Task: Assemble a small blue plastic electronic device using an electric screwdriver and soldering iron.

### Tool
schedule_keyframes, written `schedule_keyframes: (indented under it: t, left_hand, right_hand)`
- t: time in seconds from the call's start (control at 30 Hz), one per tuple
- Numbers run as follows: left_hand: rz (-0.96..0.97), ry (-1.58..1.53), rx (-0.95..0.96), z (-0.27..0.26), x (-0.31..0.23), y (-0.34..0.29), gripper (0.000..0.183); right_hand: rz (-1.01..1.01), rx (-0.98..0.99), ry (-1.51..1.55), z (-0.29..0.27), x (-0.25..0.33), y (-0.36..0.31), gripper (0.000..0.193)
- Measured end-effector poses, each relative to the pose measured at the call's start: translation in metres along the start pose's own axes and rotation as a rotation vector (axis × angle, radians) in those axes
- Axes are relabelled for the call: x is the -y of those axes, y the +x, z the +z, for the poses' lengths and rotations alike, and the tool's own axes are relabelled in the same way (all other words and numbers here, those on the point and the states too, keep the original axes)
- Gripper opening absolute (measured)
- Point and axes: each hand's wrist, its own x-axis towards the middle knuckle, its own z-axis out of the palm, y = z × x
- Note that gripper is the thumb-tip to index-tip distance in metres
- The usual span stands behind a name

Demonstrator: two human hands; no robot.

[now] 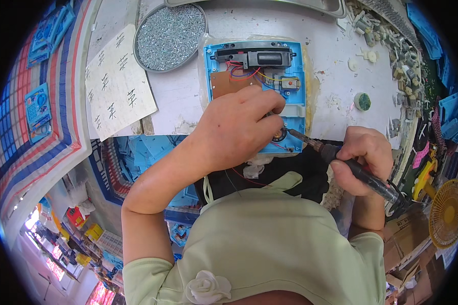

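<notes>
A pale green short-sleeved top is worn, trimmed with a white fabric rose; forearms are left bare.

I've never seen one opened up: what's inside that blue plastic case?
Inside the blue case: a brown circuit board, red and yellow wires, a long black part. The left hand covers the lower middle.

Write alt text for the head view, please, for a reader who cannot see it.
A person's right hand holds a soldering iron with its tip at a small speaker in an open blue case, which the left hand steadies on a white table. A round tray of screws and a handwritten sheet lie further left.
</notes>
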Motion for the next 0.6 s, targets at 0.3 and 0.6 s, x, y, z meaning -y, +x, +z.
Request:
schedule_keyframes:
  t: [0.3, 0.6]
  left_hand:
    - [0.012, 0.003, 0.02, -0.001, 0.001, -0.001, 0.029]
    - [0.0, 0.005, 0.042, -0.004, -0.002, 0.002, 0.028]
  right_hand:
    - [-0.01, 0.031, -0.017, 0.0, 0.002, 0.003, 0.019]
    - [-0.011, 0.033, -0.087, -0.001, 0.016, 0.005, 0.021]
